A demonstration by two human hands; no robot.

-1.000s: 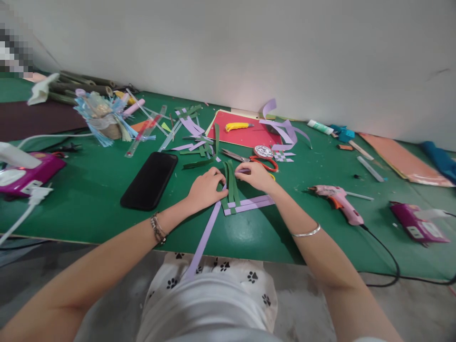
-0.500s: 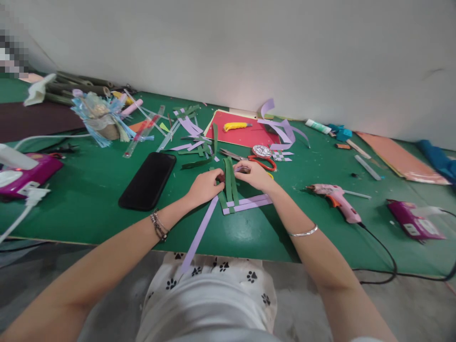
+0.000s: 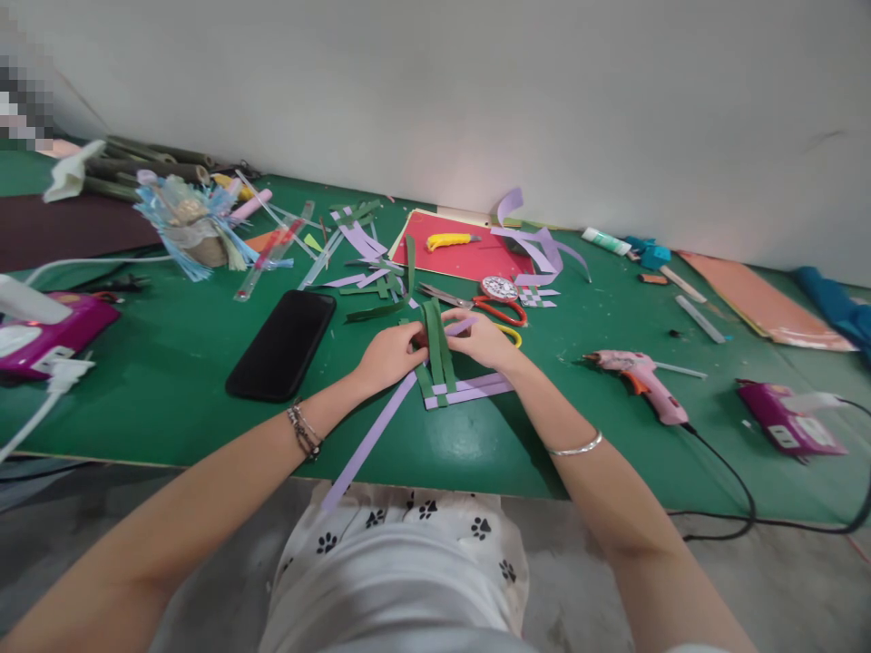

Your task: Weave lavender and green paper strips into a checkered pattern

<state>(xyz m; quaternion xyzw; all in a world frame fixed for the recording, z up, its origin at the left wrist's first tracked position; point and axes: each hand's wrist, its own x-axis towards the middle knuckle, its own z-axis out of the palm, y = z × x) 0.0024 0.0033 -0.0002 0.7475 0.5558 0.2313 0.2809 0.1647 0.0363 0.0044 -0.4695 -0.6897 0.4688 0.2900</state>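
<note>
On the green table (image 3: 170, 381) lies a small weave of dark green paper strips (image 3: 437, 349) crossed by lilac strips (image 3: 476, 390). My left hand (image 3: 389, 355) is closed on the left side of the green strips, fingers pinching there. My right hand (image 3: 482, 337) pinches the end of a long lilac strip (image 3: 371, 442) that runs through the green strips and trails down-left past the table's front edge. Both hands meet over the weave.
A black phone (image 3: 282, 345) lies left of my hands. Red-handled scissors (image 3: 494, 308), a red mat (image 3: 469, 258) with a yellow cutter (image 3: 449, 241) and loose strips lie behind. A pink glue gun (image 3: 643, 381) with its cable is at the right; purple devices sit at both sides.
The long lilac strip has been drawn further through the green strips; its free tail has swung leftward and its end now sticks out beyond my right fingers. Both hands stayed over the weave.
</note>
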